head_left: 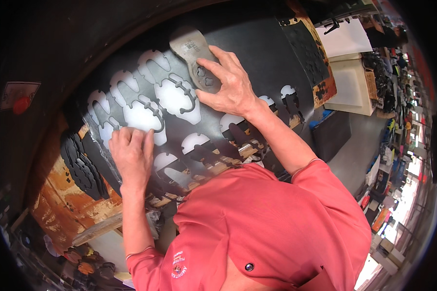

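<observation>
A grey metal cutting die (192, 51), rounded at its top and pierced with small clover-like openings lower down, lies on a black sheet (247, 48). My right hand (230, 85) grips its right and lower edge, thumb and fingers on either side. Rows of shoe-part-shaped cut-outs (177, 97) run through the sheet, with white showing through and thin black hooked strips between them. My left hand (133, 153) rests at the sheet's lower left, fingers curled and pressed together beside a hooked strip (158, 121). Whatever those fingertips hold, if anything, is hidden.
A stack of black cut pieces (80, 165) lies at left on a worn wooden board (92, 203). At right, a black piece with small shapes on it (306, 53) overlies another wooden board, beside white panels (347, 85). A red round button (22, 104) sits at far left.
</observation>
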A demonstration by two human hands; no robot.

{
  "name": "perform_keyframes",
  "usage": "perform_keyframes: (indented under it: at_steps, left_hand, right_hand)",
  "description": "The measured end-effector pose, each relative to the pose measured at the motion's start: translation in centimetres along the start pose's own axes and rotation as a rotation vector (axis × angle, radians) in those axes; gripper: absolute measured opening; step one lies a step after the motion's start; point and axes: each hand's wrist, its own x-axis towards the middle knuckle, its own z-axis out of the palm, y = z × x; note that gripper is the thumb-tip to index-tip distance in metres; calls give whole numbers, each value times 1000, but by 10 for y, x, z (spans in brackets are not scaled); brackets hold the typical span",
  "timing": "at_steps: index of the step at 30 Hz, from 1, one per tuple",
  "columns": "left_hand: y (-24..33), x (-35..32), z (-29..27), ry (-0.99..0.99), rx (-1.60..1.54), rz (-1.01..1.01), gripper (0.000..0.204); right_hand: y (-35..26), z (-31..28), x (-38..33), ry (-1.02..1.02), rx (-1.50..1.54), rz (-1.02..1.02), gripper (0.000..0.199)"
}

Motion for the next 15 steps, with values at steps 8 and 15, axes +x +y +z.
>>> perform_keyframes:
  at_steps: [8,15]
  left_hand:
    - [65,-60,-13,48,-414,-160,20]
    - [91,-91,29,132,-243,-39,18]
  right_hand:
    - [2,-8,-25,58,30,13,75]
    - [5,-19,-22,124,201,128,57]
